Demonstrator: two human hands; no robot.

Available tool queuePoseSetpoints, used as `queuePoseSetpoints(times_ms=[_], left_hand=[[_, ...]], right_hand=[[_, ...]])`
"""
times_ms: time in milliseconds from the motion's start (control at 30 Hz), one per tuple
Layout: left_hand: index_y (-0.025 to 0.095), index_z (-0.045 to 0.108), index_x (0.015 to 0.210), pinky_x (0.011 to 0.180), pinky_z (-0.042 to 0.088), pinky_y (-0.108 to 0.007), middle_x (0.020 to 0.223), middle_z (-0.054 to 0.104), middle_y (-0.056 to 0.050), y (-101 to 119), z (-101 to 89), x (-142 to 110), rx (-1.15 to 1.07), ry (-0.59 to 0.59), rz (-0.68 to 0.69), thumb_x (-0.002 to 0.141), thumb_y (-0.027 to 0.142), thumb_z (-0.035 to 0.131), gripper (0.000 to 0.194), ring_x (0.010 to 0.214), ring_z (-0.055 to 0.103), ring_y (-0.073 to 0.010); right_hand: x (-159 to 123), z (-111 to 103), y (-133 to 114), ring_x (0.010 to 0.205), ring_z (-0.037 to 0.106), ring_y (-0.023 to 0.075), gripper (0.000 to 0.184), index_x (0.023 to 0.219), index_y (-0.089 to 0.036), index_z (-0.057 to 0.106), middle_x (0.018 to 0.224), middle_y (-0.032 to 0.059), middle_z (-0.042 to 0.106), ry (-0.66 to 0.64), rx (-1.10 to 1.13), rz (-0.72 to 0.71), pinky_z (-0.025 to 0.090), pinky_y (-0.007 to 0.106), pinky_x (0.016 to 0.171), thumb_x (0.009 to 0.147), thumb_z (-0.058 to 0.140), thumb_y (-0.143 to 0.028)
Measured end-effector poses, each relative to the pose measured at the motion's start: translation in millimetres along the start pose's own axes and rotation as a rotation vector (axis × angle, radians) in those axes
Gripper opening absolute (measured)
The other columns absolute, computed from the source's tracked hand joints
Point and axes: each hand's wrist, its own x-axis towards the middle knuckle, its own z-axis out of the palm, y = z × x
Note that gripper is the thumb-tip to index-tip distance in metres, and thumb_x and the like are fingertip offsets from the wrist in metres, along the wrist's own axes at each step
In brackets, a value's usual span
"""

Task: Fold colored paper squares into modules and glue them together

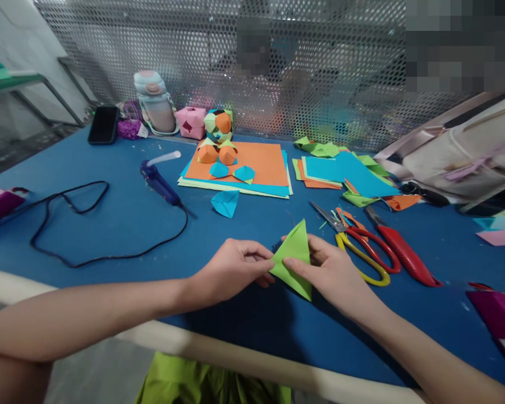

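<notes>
A blue surface (219, 235) with a pale near edge spreads before you, and a perforated metal screen (160, 45) rises along its far side. At the far right leans a pale bag (450, 151). A paper stack (261, 163), orange sheet uppermost, lies at the far middle; to its right, blue sheets (357, 174) overlap green and orange ones in a loose heap.

Your hands are both at the near middle, just above the surface. Your left hand (233, 266) pinches the left corner of the green paper (294, 252) with its fingertips. Your right hand (336, 275) grasps the same paper from the right, thumb laid across its front and fingers behind. The paper is folded into a pointed shape, one tip up and one down.

Right of your right hand lie the scissors (340, 226), handles red and yellow, and beyond them a red cutter (408, 255). Far left stands a bottle (156, 106). Nearer you on the left is a blue glue gun (162, 182), its black cord looping left. A phone (103, 125) leans at the far left; a pink box (191, 122) sits right of the bottle, touching a patchwork ball (219, 124). Smallest is a folded blue piece (226, 203), just nearer than the stack.
</notes>
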Motion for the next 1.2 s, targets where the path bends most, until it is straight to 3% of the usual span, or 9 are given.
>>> queuePoseSetpoints(times_ms=[200, 567, 867, 1000, 1200], left_hand=[[0.013, 0.061, 0.084, 0.061, 0.05, -0.019, 0.064, 0.067, 0.0, -0.7, -3.1, -2.6, 0.039, -0.044, 0.036, 0.064, 0.004, 0.06, 0.022, 0.061, 0.063, -0.0092], [0.012, 0.059, 0.069, 0.054, 0.051, -0.022, 0.056, 0.063, 0.0, -0.3, -0.5, -1.3, 0.008, -0.046, -0.056, 0.068, 0.016, 0.062, 0.005, 0.051, 0.061, -0.0102], [0.012, 0.058, 0.071, 0.055, 0.051, -0.023, 0.056, 0.064, 0.0, 0.1, -0.5, -1.8, 0.012, -0.038, -0.044, 0.067, 0.014, 0.062, 0.006, 0.052, 0.061, -0.0111], [0.012, 0.059, 0.072, 0.054, 0.051, -0.022, 0.056, 0.063, 0.0, -0.4, -1.1, -1.2, 0.023, -0.057, -0.022, 0.068, 0.02, 0.065, 0.011, 0.053, 0.061, -0.0103], [0.013, 0.056, 0.063, 0.05, 0.049, -0.021, 0.051, 0.06, 0.001, -3.4, 0.6, 0.4, 0.045, -0.014, -0.011, 0.07, 0.021, 0.062, 0.012, 0.048, 0.059, -0.0099]], right_hand=[[0.6, -3.1, 3.3, 0.074, 0.064, 0.0182, 0.031, 0.095, -0.018, 0.058, 0.084, 0.0034, 0.068, 0.043, 0.071, -0.017, 0.052, 0.029, 0.065, 0.071, 0.066, -0.036], [0.8, -5.2, 4.0, 0.07, 0.062, 0.0185, 0.028, 0.09, -0.018, 0.057, 0.073, 0.0019, 0.064, 0.067, 0.014, -0.027, 0.05, 0.028, 0.058, 0.072, 0.064, -0.038], [0.4, -5.5, 3.8, 0.067, 0.061, 0.0167, 0.025, 0.085, -0.018, 0.057, 0.076, 0.0024, 0.066, 0.066, 0.001, -0.039, 0.049, 0.027, 0.058, 0.072, 0.065, -0.037], [-0.6, -5.1, 3.2, 0.07, 0.061, 0.0169, 0.024, 0.088, -0.018, 0.057, 0.079, 0.0025, 0.067, 0.066, -0.006, -0.043, 0.05, 0.027, 0.06, 0.073, 0.064, -0.036], [-1.3, -3.1, 1.8, 0.067, 0.061, 0.017, 0.024, 0.087, -0.017, 0.059, 0.075, 0.0022, 0.067, 0.053, -0.022, -0.053, 0.049, 0.027, 0.058, 0.072, 0.064, -0.036]])
